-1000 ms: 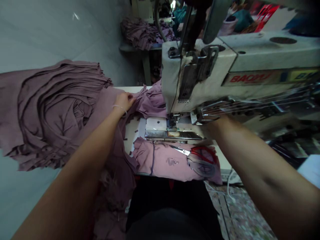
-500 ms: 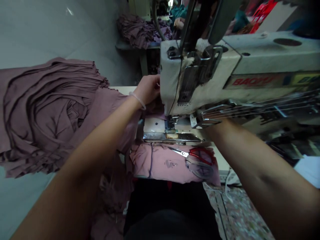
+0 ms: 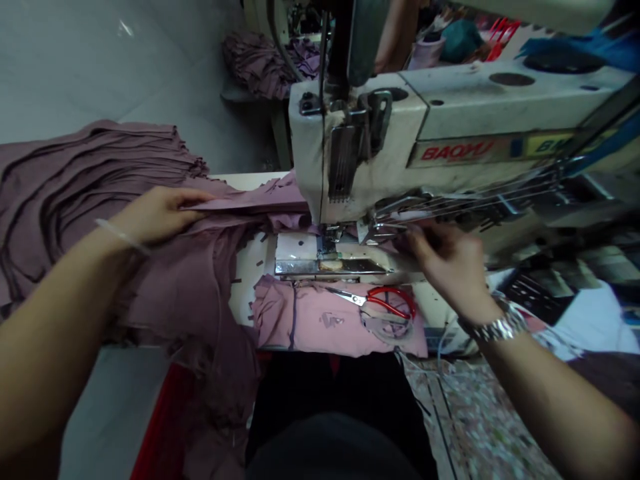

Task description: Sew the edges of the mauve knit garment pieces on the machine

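My left hand [image 3: 160, 215] pinches the edge of a mauve fabric piece [image 3: 250, 200], left of the sewing machine [image 3: 360, 147]. That cloth runs from the fingers to beneath the machine head. On the other side, my right hand [image 3: 453, 263], with a metal watch at the wrist, has its fingers curled together behind the needle area. A bit of mauve cloth shows at its fingertips, partly hidden by the thread guides. The presser foot [image 3: 329, 243] stands over the metal plate between both hands.
Red-handled scissors [image 3: 373, 299] lie on a pink cloth pad [image 3: 320, 327] at the table's front edge. A thick stack of mauve fabric [image 3: 90, 160] fills the left side. More fabric [image 3: 257, 63] lies on a table behind. Part of another person's arm [image 3: 397, 37] shows beyond the machine.
My left hand has moved left from beside the machine head, drawing the fabric edge with it. My right hand has come into sight from behind the machine's thread guides.
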`<action>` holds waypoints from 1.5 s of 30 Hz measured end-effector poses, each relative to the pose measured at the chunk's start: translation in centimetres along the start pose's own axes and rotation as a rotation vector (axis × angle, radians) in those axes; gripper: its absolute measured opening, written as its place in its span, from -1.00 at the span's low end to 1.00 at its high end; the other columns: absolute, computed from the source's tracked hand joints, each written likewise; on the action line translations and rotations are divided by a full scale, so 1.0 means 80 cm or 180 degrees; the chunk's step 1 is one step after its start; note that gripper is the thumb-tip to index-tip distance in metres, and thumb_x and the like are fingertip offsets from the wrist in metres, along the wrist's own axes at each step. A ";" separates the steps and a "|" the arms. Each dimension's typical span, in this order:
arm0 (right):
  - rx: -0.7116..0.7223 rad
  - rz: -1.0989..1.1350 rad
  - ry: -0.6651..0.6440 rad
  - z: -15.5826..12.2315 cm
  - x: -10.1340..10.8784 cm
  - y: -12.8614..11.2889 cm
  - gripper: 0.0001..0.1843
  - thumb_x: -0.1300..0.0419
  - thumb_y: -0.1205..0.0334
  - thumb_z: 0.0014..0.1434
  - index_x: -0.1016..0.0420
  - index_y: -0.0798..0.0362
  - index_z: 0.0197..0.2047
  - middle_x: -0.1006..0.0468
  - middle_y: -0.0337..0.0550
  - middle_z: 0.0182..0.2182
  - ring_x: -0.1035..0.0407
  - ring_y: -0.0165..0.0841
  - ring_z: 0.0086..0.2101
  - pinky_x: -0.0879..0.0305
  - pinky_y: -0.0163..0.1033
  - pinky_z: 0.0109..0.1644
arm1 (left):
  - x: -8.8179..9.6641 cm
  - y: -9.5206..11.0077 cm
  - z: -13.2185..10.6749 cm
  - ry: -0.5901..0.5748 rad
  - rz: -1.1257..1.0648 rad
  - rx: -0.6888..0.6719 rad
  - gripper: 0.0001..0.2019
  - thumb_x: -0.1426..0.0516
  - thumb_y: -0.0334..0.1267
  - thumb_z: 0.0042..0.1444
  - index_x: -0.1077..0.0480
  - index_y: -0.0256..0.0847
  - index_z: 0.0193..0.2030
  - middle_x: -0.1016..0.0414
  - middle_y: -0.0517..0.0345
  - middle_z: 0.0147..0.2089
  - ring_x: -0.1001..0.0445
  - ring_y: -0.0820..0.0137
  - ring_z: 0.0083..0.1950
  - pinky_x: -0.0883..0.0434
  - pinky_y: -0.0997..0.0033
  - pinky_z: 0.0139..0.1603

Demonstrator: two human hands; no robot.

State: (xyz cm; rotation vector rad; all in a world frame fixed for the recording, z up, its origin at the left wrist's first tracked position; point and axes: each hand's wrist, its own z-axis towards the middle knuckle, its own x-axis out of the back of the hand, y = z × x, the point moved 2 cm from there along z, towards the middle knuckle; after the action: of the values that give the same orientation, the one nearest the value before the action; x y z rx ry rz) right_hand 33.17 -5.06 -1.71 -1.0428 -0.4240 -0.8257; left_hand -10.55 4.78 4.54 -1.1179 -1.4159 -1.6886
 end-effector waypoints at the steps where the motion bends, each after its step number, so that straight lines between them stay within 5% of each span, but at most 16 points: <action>1: 0.0081 -0.0302 0.0114 -0.019 0.013 -0.001 -0.69 -0.16 0.07 0.22 -0.56 0.17 -0.24 -0.52 -0.16 -0.48 -0.34 -0.45 -0.50 -0.20 -0.35 -0.43 | 0.011 -0.001 -0.012 0.0054 -0.0072 0.0151 -0.53 -0.21 0.19 -0.09 -0.54 -0.17 -0.24 -0.45 0.29 -0.50 -0.33 0.47 -0.46 -0.41 0.28 -0.20; 4: -0.0198 -0.0410 0.0216 -0.065 0.051 0.005 -0.80 -0.28 0.13 0.09 -0.49 0.06 -0.46 -0.37 -0.25 -0.65 -0.20 -0.45 -0.62 -0.07 -0.30 -0.51 | 0.028 -0.002 -0.042 0.0347 -0.0462 0.0828 -0.50 -0.24 0.25 -0.15 -0.52 -0.19 -0.33 -0.36 0.34 -0.55 -0.33 0.49 -0.44 -0.38 0.28 -0.24; 7: -0.0917 0.1145 0.0227 -0.079 0.068 0.007 -0.76 -0.33 0.18 0.02 -0.37 0.03 -0.54 -0.42 -0.20 -0.53 -0.32 -0.39 -0.48 -0.19 -0.29 -0.42 | 0.021 0.002 -0.056 0.0889 -0.1156 0.1298 -0.63 -0.27 0.13 -0.07 -0.51 -0.12 -0.29 -0.37 0.33 -0.54 -0.35 0.42 -0.43 -0.40 0.21 -0.31; 9: -0.1051 0.2130 0.0325 -0.075 0.062 -0.010 -0.72 -0.35 0.20 0.00 -0.30 0.02 -0.51 -0.47 -0.17 -0.41 -0.37 -0.37 -0.40 -0.28 -0.27 -0.35 | 0.007 0.018 -0.057 0.1353 -0.1727 0.1223 -0.68 -0.27 0.10 -0.02 -0.48 -0.05 -0.25 -0.46 0.33 -0.45 -0.38 0.39 -0.40 -0.42 0.21 -0.35; 12: -0.0805 0.2143 0.0331 -0.065 0.032 -0.050 -0.73 -0.33 0.21 0.06 -0.28 0.02 -0.43 -0.39 -0.29 -0.49 -0.26 -0.49 -0.54 -0.19 -0.37 -0.51 | -0.029 0.072 -0.058 0.1352 -0.1966 0.0372 -0.68 -0.23 0.10 0.06 -0.47 -0.10 -0.25 -0.55 0.26 -0.31 -0.47 0.35 -0.32 -0.46 0.25 -0.34; 14: -0.0017 0.1585 -0.0328 -0.058 0.003 -0.076 -0.83 -0.30 0.21 0.12 -0.37 0.02 -0.30 -0.45 -0.26 -0.42 -0.33 -0.46 -0.47 -0.28 -0.36 -0.46 | -0.067 0.117 -0.062 0.0427 -0.1412 -0.0769 -0.62 -0.20 0.13 0.09 -0.50 -0.17 -0.21 -0.58 0.14 -0.28 -0.51 0.32 -0.29 -0.50 0.25 -0.29; 16: 0.1209 0.0783 -0.1178 -0.054 -0.024 -0.087 -0.70 -0.24 0.20 0.18 -0.40 0.06 -0.02 -0.51 -0.04 -0.10 -0.42 -0.31 -0.15 -0.42 -0.21 -0.14 | -0.107 0.149 -0.070 -0.0303 -0.0634 -0.2017 -0.54 -0.20 0.10 0.12 -0.46 -0.22 0.00 -0.56 -0.02 -0.08 -0.52 0.25 -0.09 -0.50 0.23 -0.10; 19: 0.2264 -0.0865 -0.1364 -0.043 -0.043 -0.062 -0.47 -0.11 0.32 0.26 -0.21 0.21 0.28 -0.32 0.20 0.19 -0.24 -0.11 0.13 -0.30 0.01 0.12 | -0.149 0.157 -0.077 0.0113 0.0719 -0.2700 -0.63 -0.11 -0.18 0.26 -0.35 -0.24 0.17 -0.48 -0.14 0.03 -0.47 0.24 0.01 -0.44 0.24 -0.05; 23: 0.2624 -0.1854 -0.1239 -0.025 -0.039 -0.025 -0.41 -0.03 0.41 0.27 -0.12 0.13 0.36 -0.43 0.15 0.06 -0.32 -0.15 -0.07 -0.30 -0.04 -0.09 | -0.166 0.147 -0.087 0.0760 0.1553 -0.2761 -0.65 0.02 -0.41 0.31 -0.34 -0.17 0.18 -0.51 -0.02 -0.13 -0.45 0.32 -0.19 -0.37 0.30 -0.21; 29: 0.3141 -0.1386 -0.1025 -0.035 -0.038 -0.045 -0.59 0.00 0.40 0.27 -0.35 0.32 0.16 -0.40 0.23 0.10 -0.28 -0.15 0.02 -0.26 -0.07 -0.02 | -0.165 0.173 -0.108 0.0864 0.1584 -0.2540 -0.72 0.01 -0.42 0.29 -0.43 -0.34 0.06 -0.47 -0.12 0.07 -0.42 0.20 0.03 -0.33 0.15 0.00; 33: 0.2834 -0.1623 -0.0913 -0.046 -0.050 -0.059 -0.64 -0.04 0.40 0.26 -0.39 0.26 0.11 -0.50 0.13 -0.05 -0.33 -0.23 -0.20 -0.28 -0.12 -0.20 | -0.167 0.183 -0.114 0.0809 0.1675 -0.1935 -0.66 -0.02 -0.31 0.30 -0.36 -0.15 0.18 -0.48 -0.08 0.05 -0.44 0.13 -0.04 -0.32 0.00 -0.08; 37: 0.2510 -0.1451 -0.0735 -0.054 -0.060 -0.070 -0.75 -0.02 0.42 0.27 -0.49 0.25 -0.10 -0.47 0.17 -0.01 -0.31 -0.18 -0.04 -0.30 -0.09 -0.02 | -0.176 0.182 -0.115 0.0764 0.1549 -0.1963 -0.64 -0.02 -0.34 0.29 -0.33 -0.21 0.21 -0.42 -0.13 0.13 -0.40 0.14 0.07 -0.35 0.09 -0.07; 40: 0.2381 -0.1340 -0.0748 -0.058 -0.063 -0.074 -0.63 0.03 0.44 0.29 -0.39 0.34 0.11 -0.41 0.22 0.09 -0.23 -0.14 0.10 -0.26 -0.07 0.13 | -0.182 0.180 -0.115 0.0693 0.1430 -0.2026 -0.64 -0.02 -0.37 0.28 -0.33 -0.29 0.20 -0.41 -0.15 0.14 -0.40 0.19 0.06 -0.39 0.20 -0.08; 45: 0.2133 -0.1519 -0.0842 -0.065 -0.069 -0.076 -0.53 0.03 0.40 0.30 -0.27 0.32 0.24 -0.37 0.19 0.14 -0.18 -0.06 0.12 -0.26 0.01 0.12 | -0.183 0.183 -0.117 0.0770 0.1424 -0.1916 -0.64 -0.02 -0.35 0.27 -0.34 -0.24 0.20 -0.42 -0.13 0.14 -0.39 0.16 0.05 -0.39 0.16 -0.09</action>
State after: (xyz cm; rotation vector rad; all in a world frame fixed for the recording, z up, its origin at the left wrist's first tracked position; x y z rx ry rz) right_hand 24.60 -9.00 -4.22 -0.4188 -1.1193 -0.8723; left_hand 6.71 -7.81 -3.08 -1.3587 -0.4554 -1.8697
